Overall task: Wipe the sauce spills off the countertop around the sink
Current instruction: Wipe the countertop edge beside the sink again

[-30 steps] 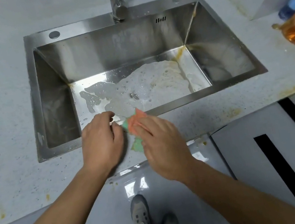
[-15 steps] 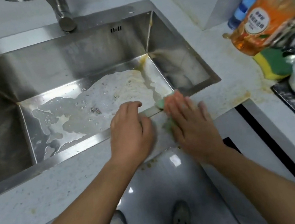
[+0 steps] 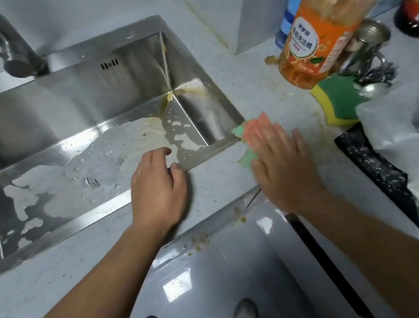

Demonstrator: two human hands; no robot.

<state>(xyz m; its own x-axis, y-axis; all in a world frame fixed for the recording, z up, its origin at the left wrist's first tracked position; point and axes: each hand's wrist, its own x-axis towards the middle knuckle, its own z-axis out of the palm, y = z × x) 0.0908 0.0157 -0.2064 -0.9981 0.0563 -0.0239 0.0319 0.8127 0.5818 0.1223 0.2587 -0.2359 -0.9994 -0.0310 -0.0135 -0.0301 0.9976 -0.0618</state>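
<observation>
My right hand (image 3: 283,162) lies flat, fingers straight, pressing an orange and green cloth (image 3: 253,127) onto the speckled countertop (image 3: 220,179) at the sink's front right corner. Most of the cloth is hidden under the palm. My left hand (image 3: 156,188) rests on the sink's front rim (image 3: 74,224), fingers curled over the edge into the steel sink. Brownish sauce smears (image 3: 318,122) stain the counter to the right of the cloth, and sauce runs down the sink's back right corner (image 3: 168,96).
An orange detergent bottle (image 3: 319,27), a blue bottle (image 3: 295,0), a yellow-green sponge (image 3: 338,102), a metal scourer (image 3: 380,69) and a white plastic bag (image 3: 417,139) on a black stovetop (image 3: 370,158) crowd the right. The faucet (image 3: 13,53) stands at the back left. Sauce drips mark the cabinet front (image 3: 200,240).
Both hands and the cloth have slid right along the sink's front edge to its front right corner. My view has swung right, bringing the bottles and sponge closer.
</observation>
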